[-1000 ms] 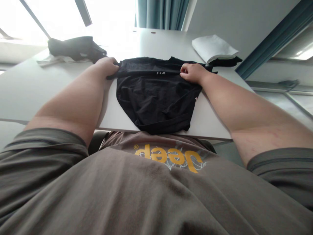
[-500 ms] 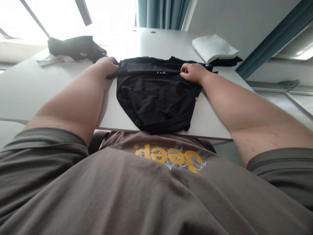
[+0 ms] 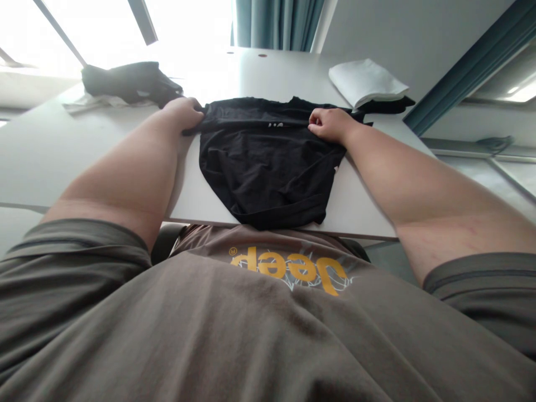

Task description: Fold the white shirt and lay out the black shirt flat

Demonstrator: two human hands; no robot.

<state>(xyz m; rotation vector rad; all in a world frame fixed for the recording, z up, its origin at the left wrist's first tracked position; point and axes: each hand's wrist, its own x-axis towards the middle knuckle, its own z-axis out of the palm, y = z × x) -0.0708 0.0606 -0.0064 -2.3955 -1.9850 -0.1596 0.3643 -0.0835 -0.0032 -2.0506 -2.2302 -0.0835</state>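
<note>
A black T-shirt [image 3: 268, 167] lies spread on the white table in front of me, its lower edge reaching the table's near edge. A small pale print shows on its upper part, partly covered by a fold. My left hand [image 3: 188, 111] is closed on the shirt's upper left side, by the sleeve; its fingertips are mostly hidden. On the upper right part rests my right hand [image 3: 329, 124], its fingers curled and pinching the cloth.
Beyond my left hand sits a heap of dark clothes [image 3: 129, 81] over a pale cloth [image 3: 92, 102]. At the far right, a folded white cloth [image 3: 368, 81] lies on a folded black one [image 3: 391, 105]. The white table [image 3: 285, 72] stretches back toward a teal curtain [image 3: 278, 25].
</note>
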